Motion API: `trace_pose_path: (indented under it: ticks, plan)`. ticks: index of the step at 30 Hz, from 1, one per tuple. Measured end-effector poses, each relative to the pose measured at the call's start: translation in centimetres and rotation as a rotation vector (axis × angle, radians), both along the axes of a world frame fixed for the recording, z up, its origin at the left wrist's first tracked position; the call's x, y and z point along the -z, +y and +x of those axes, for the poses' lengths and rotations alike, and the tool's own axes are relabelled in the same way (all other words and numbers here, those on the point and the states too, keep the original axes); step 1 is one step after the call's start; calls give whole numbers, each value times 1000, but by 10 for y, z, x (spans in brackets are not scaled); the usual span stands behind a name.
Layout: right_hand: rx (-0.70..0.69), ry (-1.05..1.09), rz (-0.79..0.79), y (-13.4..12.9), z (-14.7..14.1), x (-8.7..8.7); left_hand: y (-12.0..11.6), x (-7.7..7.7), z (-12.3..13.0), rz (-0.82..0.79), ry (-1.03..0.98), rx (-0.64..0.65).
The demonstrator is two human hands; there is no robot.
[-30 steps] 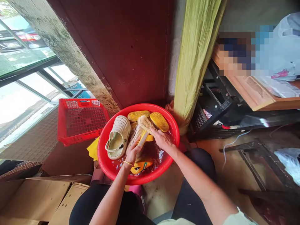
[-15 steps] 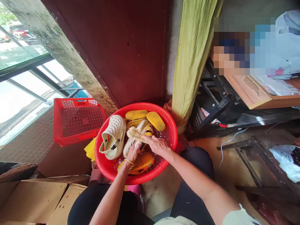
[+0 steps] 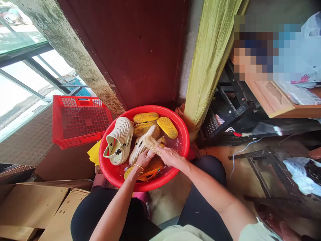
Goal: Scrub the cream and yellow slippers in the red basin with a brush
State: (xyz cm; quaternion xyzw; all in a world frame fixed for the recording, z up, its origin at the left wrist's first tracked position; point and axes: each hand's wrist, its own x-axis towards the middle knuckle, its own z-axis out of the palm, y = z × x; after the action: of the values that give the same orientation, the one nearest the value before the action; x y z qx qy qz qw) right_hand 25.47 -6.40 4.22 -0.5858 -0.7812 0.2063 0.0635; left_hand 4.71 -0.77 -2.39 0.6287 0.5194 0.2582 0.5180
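Note:
A red basin (image 3: 186, 147) of water stands between my knees with several clogs in it. My left hand (image 3: 143, 159) is closed on a cream clog (image 3: 136, 151), gripping it at its near end. In my right hand (image 3: 173, 157) is a scrub brush (image 3: 151, 143) with pale bristles, its head against the clog's upper side. Another cream clog (image 3: 119, 139) leans at the basin's left side, strap towards me. Yellow clogs lie at the back, one sole (image 3: 167, 127) facing up. A yellow-orange clog (image 3: 149, 174) rests under my left hand, partly hidden.
A red plastic crate (image 3: 81, 122) stands left of the basin, above cardboard boxes (image 3: 35, 207). Behind is a dark red panel (image 3: 140, 53), with a green curtain (image 3: 209, 63) beside it. A wooden table (image 3: 281, 103) and a dark low frame (image 3: 263, 180) are at right.
The brush has moved slightly right and towards me along the cream clog, with my right hand. The clog's far end now shows more. The whole view has shifted slightly.

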Motion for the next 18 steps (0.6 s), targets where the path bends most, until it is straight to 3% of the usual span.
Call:
trace_pose_path:
  ticks: [4, 9, 11, 15, 18]
  plan:
    - [-23, -9, 16, -5, 2, 0, -2, -7, -2, -105, -54, 115]
    - [193, -123, 22, 13, 12, -9, -6, -24, -4, -203, -174, 94]
    - [162, -107, 51, 10, 4, -11, -7, -23, -5, -234, -200, 73]
    - [-71, -46, 105, -3, -10, -7, -10, -15, -5, -251, -182, 36]
    - [42, -63, 104, 7, 3, -1, -11, -19, -5, -309, -228, -3]
